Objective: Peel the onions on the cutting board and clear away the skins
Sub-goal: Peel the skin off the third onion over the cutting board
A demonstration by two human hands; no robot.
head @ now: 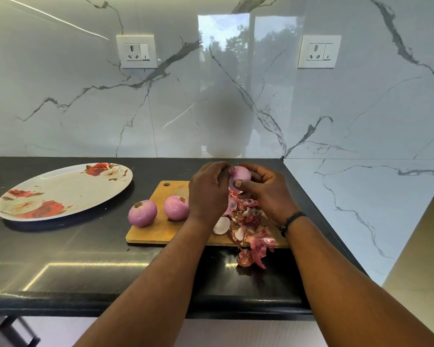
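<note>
Fingers (pixel 238 183) of the right hand (pixel 266 194) curl round a pale pink onion (pixel 242 174), thumb pressed on its near face; held just above the far edge of the cutting board (pixel 161 229), centre of frame. Left hand (pixel 207 189) closes in from the left, fingertips bent at the onion's upper left side, apparently pinching at a layer there; the exact contact is hidden behind the knuckles. Two more onions sit lower left of the hands: one (pixel 176 207) on the board, already smooth and pink, and one (pixel 142 213) at the board's left edge, partly overhanging onto the dark tabletop (pixel 73 246), dry root tuft still on top. Loose skins (pixel 248 216) heaped on the right part of the board, under the right wrist; a few pieces (pixel 251 256) have spilled over the near edge onto the tabletop. Flowered plate (pixel 60 191) at left of frame, apart from the board. Handling judgement: the bulb is firm and light, and slick once bare, so it wants a cupped grip round the middle, as here. Outer skin is thin, papery, and tears easily; best lifted at a cut end or a loose edge and drawn along the bulb. The skins are very light and would scatter; gather by sweeping together, not picking singly.
</note>
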